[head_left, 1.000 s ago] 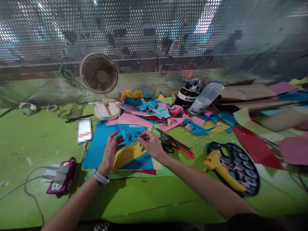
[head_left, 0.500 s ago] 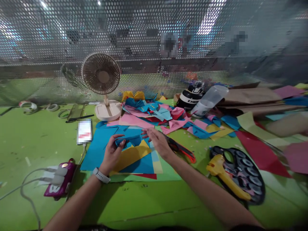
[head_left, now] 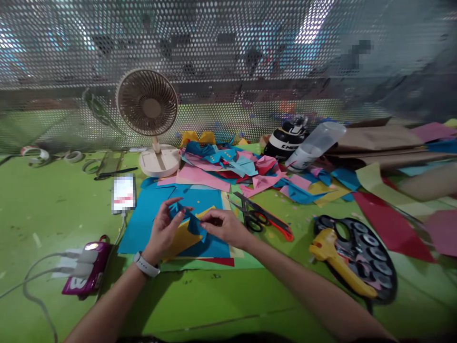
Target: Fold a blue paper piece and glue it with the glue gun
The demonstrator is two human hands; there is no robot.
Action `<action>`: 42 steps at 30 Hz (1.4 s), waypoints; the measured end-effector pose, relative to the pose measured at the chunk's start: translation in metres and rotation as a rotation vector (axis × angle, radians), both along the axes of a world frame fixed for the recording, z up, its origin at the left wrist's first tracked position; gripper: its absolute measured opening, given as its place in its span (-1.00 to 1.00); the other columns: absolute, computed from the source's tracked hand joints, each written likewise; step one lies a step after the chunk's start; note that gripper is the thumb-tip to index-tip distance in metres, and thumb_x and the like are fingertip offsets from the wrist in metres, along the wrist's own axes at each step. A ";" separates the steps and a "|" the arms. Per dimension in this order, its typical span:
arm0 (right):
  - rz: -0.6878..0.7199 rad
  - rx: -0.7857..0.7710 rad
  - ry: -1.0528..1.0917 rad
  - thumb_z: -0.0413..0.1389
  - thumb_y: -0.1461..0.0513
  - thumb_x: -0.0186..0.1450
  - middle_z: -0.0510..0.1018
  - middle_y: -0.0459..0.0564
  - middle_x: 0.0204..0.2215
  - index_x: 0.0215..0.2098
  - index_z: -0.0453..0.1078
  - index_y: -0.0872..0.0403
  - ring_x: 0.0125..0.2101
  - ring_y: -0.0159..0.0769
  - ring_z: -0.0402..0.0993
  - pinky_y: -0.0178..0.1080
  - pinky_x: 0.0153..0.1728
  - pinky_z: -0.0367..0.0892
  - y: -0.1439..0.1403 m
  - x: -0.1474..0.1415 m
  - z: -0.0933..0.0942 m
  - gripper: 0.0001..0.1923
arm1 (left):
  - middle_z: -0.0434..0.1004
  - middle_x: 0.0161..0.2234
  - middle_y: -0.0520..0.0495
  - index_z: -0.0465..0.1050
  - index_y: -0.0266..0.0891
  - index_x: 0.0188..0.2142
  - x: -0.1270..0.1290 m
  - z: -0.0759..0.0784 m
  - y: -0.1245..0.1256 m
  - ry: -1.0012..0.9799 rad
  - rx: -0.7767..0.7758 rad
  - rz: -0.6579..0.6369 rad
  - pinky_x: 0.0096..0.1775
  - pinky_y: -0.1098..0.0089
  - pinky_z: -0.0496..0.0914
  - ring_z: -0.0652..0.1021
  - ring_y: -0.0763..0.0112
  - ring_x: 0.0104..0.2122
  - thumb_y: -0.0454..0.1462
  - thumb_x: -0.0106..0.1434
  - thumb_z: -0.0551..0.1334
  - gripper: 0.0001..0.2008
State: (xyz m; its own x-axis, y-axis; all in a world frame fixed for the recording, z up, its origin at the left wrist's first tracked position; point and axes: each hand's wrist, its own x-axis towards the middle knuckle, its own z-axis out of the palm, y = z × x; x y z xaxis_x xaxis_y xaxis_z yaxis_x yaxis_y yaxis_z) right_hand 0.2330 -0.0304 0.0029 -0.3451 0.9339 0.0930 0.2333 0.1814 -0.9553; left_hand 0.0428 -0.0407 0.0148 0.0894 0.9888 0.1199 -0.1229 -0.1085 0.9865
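Note:
A folded piece of blue paper [head_left: 193, 224] is held up between my two hands. My left hand [head_left: 166, 227], with a white watch at its wrist, grips its left side between thumb and fingers. On its right end, the fingertips of my right hand [head_left: 224, 227] are pinched. Beneath it lie a strip of yellow paper [head_left: 178, 244] and larger blue sheets [head_left: 137, 233] on the green table [head_left: 171, 305]. Just right of my right hand are black-handled scissors [head_left: 252, 216] and an orange and black cutter [head_left: 280, 226].
Behind the sheets is a heap of coloured paper scraps [head_left: 203, 176], with a fan [head_left: 152, 109] to its left. A yellow glue gun [head_left: 339, 262] rests on a black palette [head_left: 378, 247] at right. At left are a phone [head_left: 123, 193] and a purple power bank [head_left: 89, 274] with cables.
My right hand has come down and left from above the sheets and now pinches the blue paper. The paper has turned downward at its right end, and the scissors are uncovered.

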 end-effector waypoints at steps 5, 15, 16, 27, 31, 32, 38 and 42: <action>-0.155 -0.185 0.183 0.18 0.08 0.10 0.44 -0.15 -0.59 -0.46 0.38 0.08 -0.62 -0.42 0.38 -0.35 -0.60 0.31 -0.001 -0.003 0.004 -0.78 | 0.24 0.21 -0.19 0.21 -0.09 0.15 0.000 -0.006 -0.008 0.166 0.249 0.191 0.13 0.11 0.22 0.25 0.10 0.21 -0.25 0.19 0.25 -0.47; -0.192 -0.244 0.331 0.22 0.07 0.06 0.45 -0.15 -0.56 -0.46 0.40 0.08 -0.50 -0.40 0.37 -0.31 -0.41 0.31 -0.006 -0.013 -0.001 -0.76 | 0.48 0.05 -0.13 0.47 -0.04 -0.12 -0.001 -0.022 -0.010 0.742 0.651 0.031 0.20 -0.01 0.12 0.39 0.12 0.12 -0.35 0.14 0.28 -0.70; -0.188 -0.222 0.305 0.22 0.09 0.07 0.46 -0.14 -0.54 -0.46 0.41 0.08 -0.47 -0.38 0.37 -0.30 -0.38 0.30 -0.008 -0.013 -0.001 -0.78 | 0.50 0.02 -0.11 0.50 -0.04 -0.16 -0.002 -0.022 -0.009 0.739 0.629 0.025 0.20 -0.01 0.12 0.41 0.13 0.10 -0.35 0.14 0.28 -0.73; -0.357 -0.060 0.288 0.14 0.00 0.20 0.47 0.02 -0.11 -0.15 0.34 0.03 -0.04 -0.22 0.36 -0.18 -0.01 0.25 0.002 0.002 0.002 -0.65 | 0.53 -0.42 0.12 0.40 -0.16 -0.37 0.006 -0.007 -0.007 -0.248 -0.172 0.212 -0.21 0.34 0.48 0.57 0.44 -0.39 -0.21 0.00 0.42 -0.75; -0.145 -0.269 0.383 0.13 -0.09 0.18 0.52 0.04 -0.18 -0.19 0.37 0.05 -0.11 -0.22 0.43 -0.16 -0.04 0.31 0.005 -0.001 -0.005 -0.58 | 0.56 -0.36 0.15 0.34 -0.16 -0.37 0.006 -0.009 -0.001 -0.514 -0.353 0.244 -0.23 0.43 0.50 0.59 0.49 -0.33 -0.30 -0.08 0.46 -0.66; -0.130 -0.285 0.390 0.17 -0.08 0.15 0.52 0.04 -0.16 -0.18 0.37 0.05 -0.11 -0.22 0.43 -0.15 -0.04 0.32 0.005 -0.003 -0.007 -0.56 | 0.56 -0.37 0.16 0.33 -0.15 -0.36 0.006 -0.009 0.000 -0.543 -0.380 0.269 -0.23 0.44 0.50 0.59 0.49 -0.32 -0.32 -0.08 0.46 -0.64; -0.197 -0.099 0.234 0.24 -0.01 0.12 0.39 0.08 0.06 -0.05 0.39 -0.02 0.04 -0.14 0.35 -0.08 0.01 0.30 0.003 -0.006 -0.015 -0.52 | 0.59 -0.34 0.17 0.25 -0.12 -0.32 0.007 -0.012 0.001 -0.615 -0.489 0.318 -0.19 0.47 0.50 0.60 0.55 -0.35 -0.38 -0.03 0.43 -0.61; -0.129 0.134 0.018 0.22 0.07 0.18 0.43 0.05 0.05 -0.35 0.47 0.00 0.10 -0.14 0.29 -0.02 0.14 0.14 0.003 -0.002 -0.015 -0.81 | 0.59 -0.35 0.14 0.29 -0.14 -0.34 0.009 -0.013 0.000 -0.616 -0.478 0.268 -0.19 0.40 0.49 0.60 0.49 -0.33 -0.37 -0.02 0.41 -0.67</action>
